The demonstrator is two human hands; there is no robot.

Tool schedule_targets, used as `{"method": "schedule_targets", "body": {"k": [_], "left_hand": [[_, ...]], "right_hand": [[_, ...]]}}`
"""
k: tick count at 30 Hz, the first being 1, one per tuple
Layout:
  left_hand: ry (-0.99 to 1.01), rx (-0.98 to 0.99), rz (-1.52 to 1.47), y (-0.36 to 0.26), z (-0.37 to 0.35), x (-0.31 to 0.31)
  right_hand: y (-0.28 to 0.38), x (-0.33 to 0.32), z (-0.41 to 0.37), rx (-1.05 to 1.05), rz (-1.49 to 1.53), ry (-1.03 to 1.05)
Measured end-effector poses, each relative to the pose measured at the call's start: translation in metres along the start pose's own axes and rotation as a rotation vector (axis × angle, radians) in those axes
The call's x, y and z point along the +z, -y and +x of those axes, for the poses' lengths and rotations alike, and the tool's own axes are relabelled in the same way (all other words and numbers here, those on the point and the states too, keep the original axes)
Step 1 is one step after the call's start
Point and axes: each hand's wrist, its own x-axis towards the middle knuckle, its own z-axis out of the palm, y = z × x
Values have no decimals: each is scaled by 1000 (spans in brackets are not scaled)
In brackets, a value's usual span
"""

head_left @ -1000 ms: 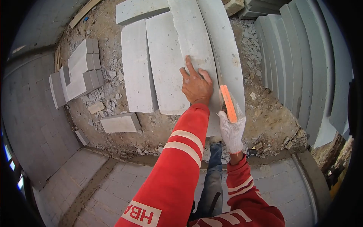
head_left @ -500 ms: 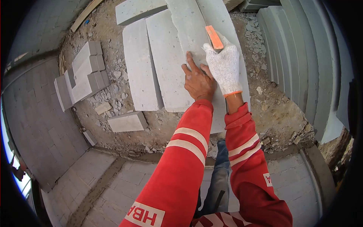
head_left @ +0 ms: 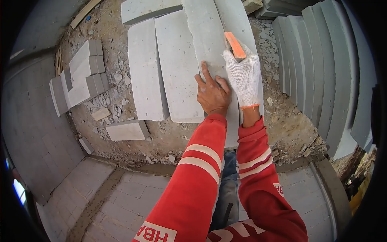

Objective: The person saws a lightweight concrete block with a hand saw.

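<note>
Left hand (head_left: 213,95): bare, fingers spread, flat on pale block (head_left: 207,40), gripping nothing | Gloved right hand (head_left: 243,74): closed round orange-handled tool (head_left: 235,45), above the block's right side, near adjoining block (head_left: 238,18) | Handling, as judged: steady palm pressure, bare fingers clear of the tool, wrist straight, strokes even.

A grey block wall (head_left: 36,129) borders the rubble-strewn dirt floor (head_left: 167,141). Bright daylight (head_left: 19,191) shows beside the wall's lower left edge.
</note>
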Motion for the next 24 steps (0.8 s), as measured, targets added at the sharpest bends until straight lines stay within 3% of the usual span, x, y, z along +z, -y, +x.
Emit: {"method": "schedule_targets", "body": {"k": [2,3,5,7,8,9,11,14,18,19,21,24], "left_hand": [[-18,23,-16,4,0,0],[15,5,10,2,0,-2],[29,-19,71,0,2,2],[29,-12,46,-3,2,2],[27,-2,39,-1,-1,0],[37,-4,37,-1,-1,0],[28,-9,38,0,-2,1],[31,-9,24,-4,-1,-1],[37,-35,20,-5,3,-2],[40,-33,24,-5,4,-4],[29,-21,65,-3,2,0],[34,2,79,-4,2,0]], "right_hand": [[9,6,20,97,-93,-54],[3,-1,0,205,30,-7],[-10,-20,-87,64,-58,-71],[-15,-49,-191,187,-33,-41],[8,-62,-217,384,4,-1],[14,-66,-224,347,-17,-19],[-7,-62,-214,329,-46,-3],[-10,-27,-134,165,-197,-62],[6,-21,-37,259,11,59],[3,-22,-52,272,12,66],[-4,-30,-105,80,-136,-36],[-10,-74,-269,344,-134,11]]}}
